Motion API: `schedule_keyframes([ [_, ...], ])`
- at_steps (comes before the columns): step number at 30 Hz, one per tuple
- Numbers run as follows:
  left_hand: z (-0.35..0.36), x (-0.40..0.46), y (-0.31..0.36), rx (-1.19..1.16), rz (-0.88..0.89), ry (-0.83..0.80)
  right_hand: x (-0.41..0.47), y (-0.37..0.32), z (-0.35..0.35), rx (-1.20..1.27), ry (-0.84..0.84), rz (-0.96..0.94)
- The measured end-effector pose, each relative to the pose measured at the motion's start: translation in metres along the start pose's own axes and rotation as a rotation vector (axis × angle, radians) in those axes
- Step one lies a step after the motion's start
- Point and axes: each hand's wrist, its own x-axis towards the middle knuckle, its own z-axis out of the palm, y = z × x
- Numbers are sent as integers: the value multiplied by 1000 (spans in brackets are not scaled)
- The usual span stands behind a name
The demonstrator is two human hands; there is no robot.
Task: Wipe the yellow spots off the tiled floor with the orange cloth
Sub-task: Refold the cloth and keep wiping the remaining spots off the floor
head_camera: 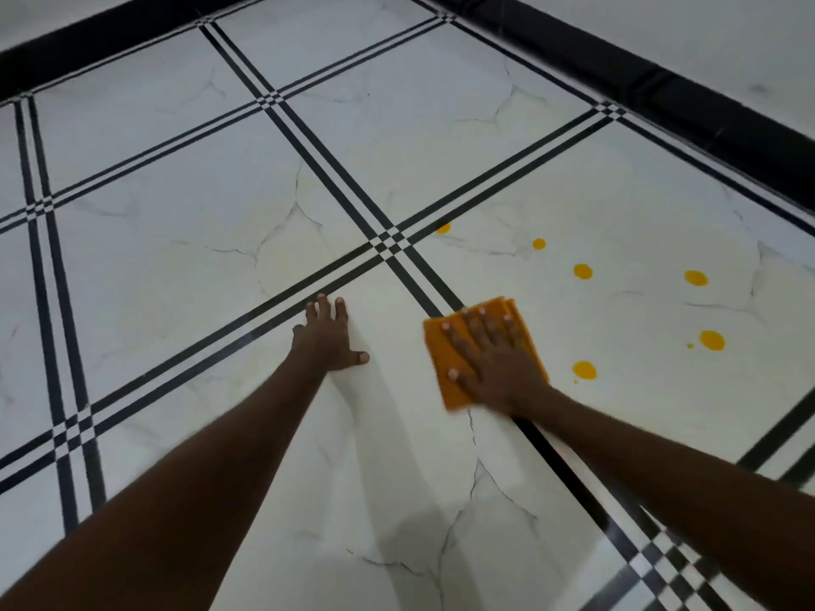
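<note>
Forearms are seen reaching forward from the bottom edge over the tiled floor [185, 222], which is pale and marbled and crossed by dark double stripes. The left hand [328, 341] is laid flat on the bare tile with fingers spread and nothing gripped; it appears to be used as a prop. The right hand [489, 363] is pressed palm down, fingers splayed, on the orange cloth [443, 359], which is folded into a rough square and lies flat on the floor across a dark stripe [551, 443]. The cloth is pinned under the palm rather than clenched in a fist.

Every one of the yellow spots is found to the right of the cloth and beyond it; none is seen on the left hand's side. The nearest spot [584, 370] lies just beside the cloth's right edge, with a tiny fleck below it. Further right sits a second spot [712, 340]. Beyond these, a loose row is strung from right to left and away: a spot [696, 278], another [582, 271], a smaller one [539, 244], and the farthest [443, 228] close to the stripe crossing.

The right hand is judged the nearer and already loaded, so a sweep rightward first, then outward along the row, is what the coming move seems to call for. Beyond the tiles a black skirting [688, 99] is seen.
</note>
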Motion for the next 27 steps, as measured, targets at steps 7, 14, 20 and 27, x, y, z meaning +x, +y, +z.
schedule_keyframes([
  [7, -2, -2, 5, -44, -35, -23, -48, -69, 16, 143, 58, 50],
  [14, 5, -13, 0, -78, 1, 40, 6, -24, 5, 85, 134, 163],
  [20, 24, -33, 3, -145, 12, 142, -30, -64, 3, 104, 89, 139],
  [27, 43, -30, -1, -178, 16, 178, 18, -4, -37, 15, 89, 235],
])
